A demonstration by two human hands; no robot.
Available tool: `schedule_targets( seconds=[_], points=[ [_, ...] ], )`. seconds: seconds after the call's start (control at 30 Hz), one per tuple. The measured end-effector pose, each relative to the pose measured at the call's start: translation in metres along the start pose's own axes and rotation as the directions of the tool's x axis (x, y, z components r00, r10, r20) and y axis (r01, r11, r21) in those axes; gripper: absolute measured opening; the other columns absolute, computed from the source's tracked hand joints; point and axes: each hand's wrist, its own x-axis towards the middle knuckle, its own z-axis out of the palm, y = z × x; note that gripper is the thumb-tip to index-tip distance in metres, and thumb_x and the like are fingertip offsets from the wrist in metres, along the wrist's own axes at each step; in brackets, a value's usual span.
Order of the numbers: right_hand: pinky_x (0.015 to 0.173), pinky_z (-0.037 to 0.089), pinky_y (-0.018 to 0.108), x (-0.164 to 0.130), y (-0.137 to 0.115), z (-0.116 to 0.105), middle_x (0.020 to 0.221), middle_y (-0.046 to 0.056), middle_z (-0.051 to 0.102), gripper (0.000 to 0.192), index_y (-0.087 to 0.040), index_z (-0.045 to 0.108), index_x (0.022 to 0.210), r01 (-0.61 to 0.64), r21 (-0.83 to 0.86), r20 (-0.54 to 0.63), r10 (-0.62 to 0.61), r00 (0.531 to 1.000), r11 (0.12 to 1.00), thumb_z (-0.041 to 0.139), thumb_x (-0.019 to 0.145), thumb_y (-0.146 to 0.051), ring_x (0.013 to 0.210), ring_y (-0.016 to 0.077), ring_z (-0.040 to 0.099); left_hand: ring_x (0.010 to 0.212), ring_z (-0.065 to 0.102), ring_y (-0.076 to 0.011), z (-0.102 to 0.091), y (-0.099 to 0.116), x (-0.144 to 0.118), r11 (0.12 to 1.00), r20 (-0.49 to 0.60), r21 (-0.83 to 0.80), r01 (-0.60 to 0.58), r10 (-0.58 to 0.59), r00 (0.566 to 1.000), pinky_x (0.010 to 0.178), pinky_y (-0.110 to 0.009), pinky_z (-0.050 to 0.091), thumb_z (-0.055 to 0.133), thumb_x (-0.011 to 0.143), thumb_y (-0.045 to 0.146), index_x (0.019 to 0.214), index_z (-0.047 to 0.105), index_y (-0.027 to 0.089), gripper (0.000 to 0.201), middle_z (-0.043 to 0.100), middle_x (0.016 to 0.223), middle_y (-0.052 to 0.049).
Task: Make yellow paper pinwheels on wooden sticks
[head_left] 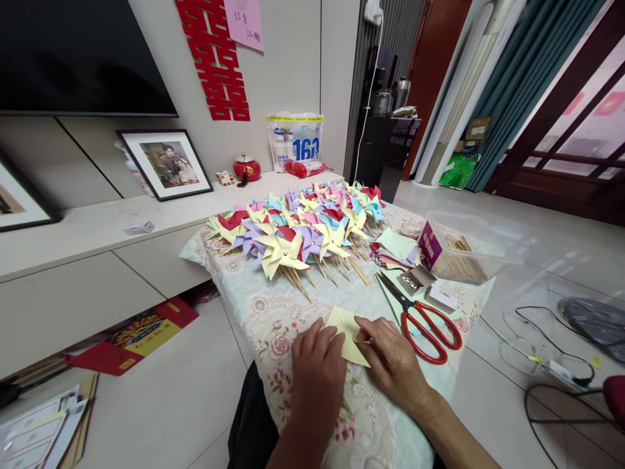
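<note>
A pale yellow square of paper lies on the flowered tablecloth between my hands. My left hand rests on its left side, fingers stretched out and lying flat. At the right edge, my right hand is closed in a pinch; a thin, light tip shows by its fingers, too small to name. Just right of that hand are red-handled scissors, shut, on green paper. Behind them stand an open small box of shiny metal fasteners and a white box. Many finished paper pinwheels on sticks lie beyond my hands.
A stack of coloured paper squares lies near a clear plastic tub holding wooden sticks. Behind the table runs a white cabinet with a framed photo and a red pot. Cables trail over the floor at right.
</note>
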Motion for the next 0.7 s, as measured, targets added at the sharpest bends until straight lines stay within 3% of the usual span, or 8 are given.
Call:
schedule_targets(
  seconds=[0.27, 0.37, 0.53, 0.7],
  points=[
    [0.089, 0.05, 0.042, -0.005, -0.001, -0.013, 0.105, 0.007, 0.067, 0.05, -0.027, 0.043, 0.146, -0.18, 0.122, -0.099, 0.192, 0.976, 0.976, 0.053, 0.097, -0.023, 0.097, 0.0246, 0.064, 0.097, 0.066, -0.026, 0.002, 0.003, -0.001, 1.0, -0.025, -0.002, -0.006, 0.006, 1.0, 0.092, -0.044, 0.042, 0.051, 0.093, 0.007, 0.092, 0.066, 0.018, 0.019, 0.073, 0.088, -0.005],
    [0.094, 0.05, 0.044, -0.011, -0.001, -0.017, 0.109, 0.008, 0.067, 0.053, -0.026, 0.041, 0.147, -0.192, 0.119, -0.085, 0.203, 0.975, 0.974, 0.054, 0.096, -0.027, 0.102, 0.0262, 0.064, 0.095, 0.065, -0.0245, 0.002, 0.005, -0.002, 0.999, -0.025, -0.033, 0.006, -0.006, 1.0, 0.092, -0.044, 0.042, 0.051, 0.093, 0.006, 0.092, 0.066, 0.02, 0.02, 0.072, 0.085, -0.003],
    [0.102, 0.047, 0.047, -0.014, 0.001, -0.019, 0.119, 0.009, 0.066, 0.054, -0.027, 0.04, 0.148, -0.241, 0.142, -0.006, 0.244, 0.97, 0.96, 0.046, 0.095, -0.019, 0.115, 0.0271, 0.061, 0.095, 0.065, -0.0227, -0.002, 0.0, -0.002, 0.999, 0.016, -0.054, 0.006, -0.005, 1.0, 0.09, -0.04, 0.043, 0.053, 0.09, 0.005, 0.095, 0.066, 0.021, 0.022, 0.072, 0.087, -0.003],
    [0.102, 0.047, 0.049, -0.011, 0.006, -0.013, 0.119, 0.008, 0.066, 0.066, -0.03, 0.039, 0.149, -0.244, 0.118, -0.024, 0.248, 0.968, 0.963, 0.045, 0.088, -0.007, 0.115, 0.0259, 0.056, 0.096, 0.065, -0.0222, -0.006, -0.007, -0.003, 0.989, 0.044, -0.123, 0.08, -0.075, 0.996, 0.088, -0.039, 0.045, 0.053, 0.087, 0.003, 0.093, 0.064, 0.022, 0.023, 0.072, 0.092, -0.003]
  ],
)
